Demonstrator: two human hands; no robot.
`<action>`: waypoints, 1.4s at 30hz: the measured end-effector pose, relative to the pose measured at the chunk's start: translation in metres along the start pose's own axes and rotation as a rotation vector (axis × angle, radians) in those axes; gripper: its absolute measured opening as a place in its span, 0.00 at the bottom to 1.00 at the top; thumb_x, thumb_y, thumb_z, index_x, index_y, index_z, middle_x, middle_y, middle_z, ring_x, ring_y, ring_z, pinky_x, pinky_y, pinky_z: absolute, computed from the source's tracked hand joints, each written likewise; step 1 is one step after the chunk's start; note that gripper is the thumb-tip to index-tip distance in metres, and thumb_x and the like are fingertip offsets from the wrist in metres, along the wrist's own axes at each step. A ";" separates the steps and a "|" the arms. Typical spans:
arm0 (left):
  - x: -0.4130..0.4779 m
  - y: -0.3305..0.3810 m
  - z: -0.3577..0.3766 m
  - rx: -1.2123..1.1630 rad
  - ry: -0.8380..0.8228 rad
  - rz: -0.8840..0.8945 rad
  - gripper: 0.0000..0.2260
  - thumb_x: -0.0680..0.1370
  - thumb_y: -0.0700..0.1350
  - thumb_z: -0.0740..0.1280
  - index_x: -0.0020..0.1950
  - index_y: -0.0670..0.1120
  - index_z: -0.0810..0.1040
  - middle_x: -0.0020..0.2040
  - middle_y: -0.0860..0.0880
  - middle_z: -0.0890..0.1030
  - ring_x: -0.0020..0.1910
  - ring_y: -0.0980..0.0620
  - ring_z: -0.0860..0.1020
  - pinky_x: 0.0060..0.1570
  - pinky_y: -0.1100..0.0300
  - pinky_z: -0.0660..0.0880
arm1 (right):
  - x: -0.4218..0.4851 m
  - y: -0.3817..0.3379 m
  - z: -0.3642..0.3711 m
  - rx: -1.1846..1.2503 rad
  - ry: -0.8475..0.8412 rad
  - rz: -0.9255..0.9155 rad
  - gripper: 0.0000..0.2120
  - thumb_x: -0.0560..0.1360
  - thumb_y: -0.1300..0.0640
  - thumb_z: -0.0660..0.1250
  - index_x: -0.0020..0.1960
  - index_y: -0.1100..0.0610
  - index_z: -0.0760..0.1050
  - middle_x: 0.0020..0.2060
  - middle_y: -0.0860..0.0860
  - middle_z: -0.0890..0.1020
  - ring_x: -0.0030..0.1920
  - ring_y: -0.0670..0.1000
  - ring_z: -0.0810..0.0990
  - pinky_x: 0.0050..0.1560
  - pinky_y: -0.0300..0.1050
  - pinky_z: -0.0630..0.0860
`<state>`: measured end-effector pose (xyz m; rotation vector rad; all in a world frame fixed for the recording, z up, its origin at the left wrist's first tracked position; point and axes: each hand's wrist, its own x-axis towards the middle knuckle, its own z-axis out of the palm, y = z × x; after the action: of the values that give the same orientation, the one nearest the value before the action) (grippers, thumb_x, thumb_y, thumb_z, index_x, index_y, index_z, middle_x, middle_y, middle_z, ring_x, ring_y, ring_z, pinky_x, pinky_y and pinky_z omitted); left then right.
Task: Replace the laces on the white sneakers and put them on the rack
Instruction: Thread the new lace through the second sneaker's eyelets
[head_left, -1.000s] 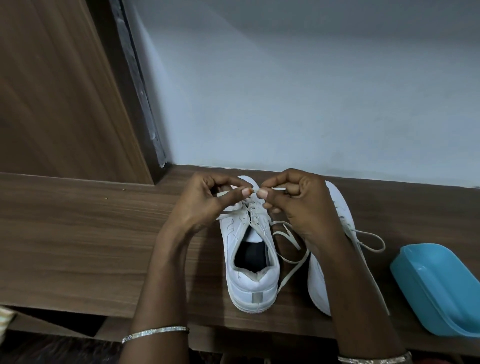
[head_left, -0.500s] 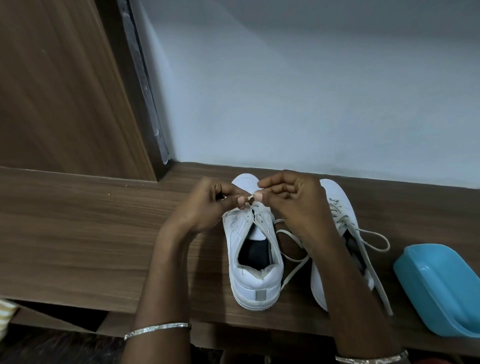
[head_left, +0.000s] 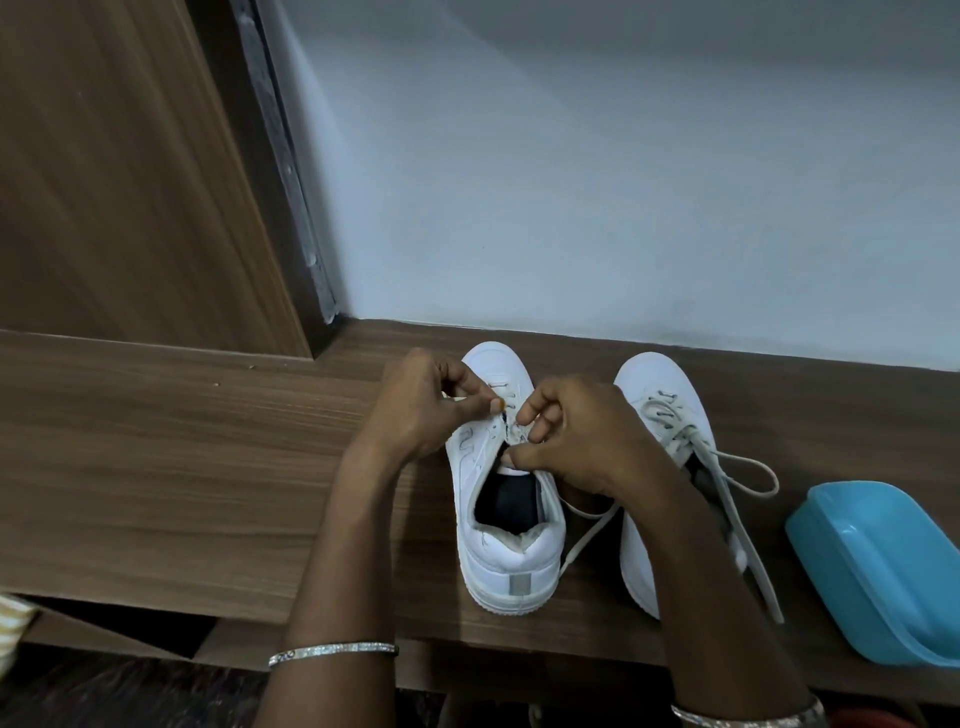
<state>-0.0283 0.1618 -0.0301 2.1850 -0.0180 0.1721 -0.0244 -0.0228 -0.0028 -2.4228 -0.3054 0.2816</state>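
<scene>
Two white sneakers stand side by side on a brown wooden shelf (head_left: 156, 467), toes toward the wall. Over the left sneaker (head_left: 511, 551), my left hand (head_left: 421, 410) pinches something small at the eyelets near the tongue. My right hand (head_left: 576, 441) has its fingers curled at the same lace area, pinching the off-white lace (head_left: 584, 540), whose free end trails down between the shoes. The right sneaker (head_left: 654, 395) is laced, with a loose loop and ends lying to its right; my right forearm hides part of it.
A turquoise plastic container (head_left: 883, 566) sits at the shelf's right end, close to the right sneaker's laces. A pale wall runs behind the shoes. A wooden panel (head_left: 119, 182) stands at the left. The shelf's front edge lies just below the heels.
Both hands have dropped from the toe end toward the tongue of the left sneaker, and the fingertips have parted. The toe caps of both sneakers now show.
</scene>
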 end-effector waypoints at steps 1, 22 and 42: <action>0.000 0.000 0.001 0.007 -0.008 -0.001 0.03 0.71 0.47 0.79 0.40 0.50 0.88 0.35 0.55 0.85 0.29 0.64 0.74 0.30 0.72 0.64 | 0.000 0.001 0.000 -0.007 0.010 0.006 0.15 0.61 0.52 0.83 0.44 0.50 0.81 0.36 0.47 0.84 0.39 0.46 0.83 0.46 0.46 0.81; 0.000 -0.001 0.011 0.049 -0.164 0.002 0.03 0.74 0.45 0.76 0.41 0.48 0.85 0.37 0.57 0.84 0.38 0.61 0.80 0.40 0.65 0.74 | 0.008 0.034 -0.006 0.626 -0.137 0.186 0.05 0.74 0.72 0.68 0.48 0.69 0.83 0.44 0.64 0.85 0.42 0.54 0.85 0.42 0.43 0.84; 0.000 -0.003 0.012 -0.006 -0.113 0.016 0.18 0.63 0.57 0.82 0.49 0.57 0.82 0.46 0.56 0.81 0.42 0.60 0.77 0.47 0.56 0.77 | 0.015 0.026 0.015 0.764 0.060 0.267 0.06 0.80 0.63 0.68 0.45 0.62 0.80 0.36 0.56 0.82 0.35 0.48 0.79 0.35 0.39 0.80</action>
<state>-0.0267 0.1537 -0.0393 2.1867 -0.0993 0.0570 -0.0103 -0.0288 -0.0321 -1.7020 0.1433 0.3629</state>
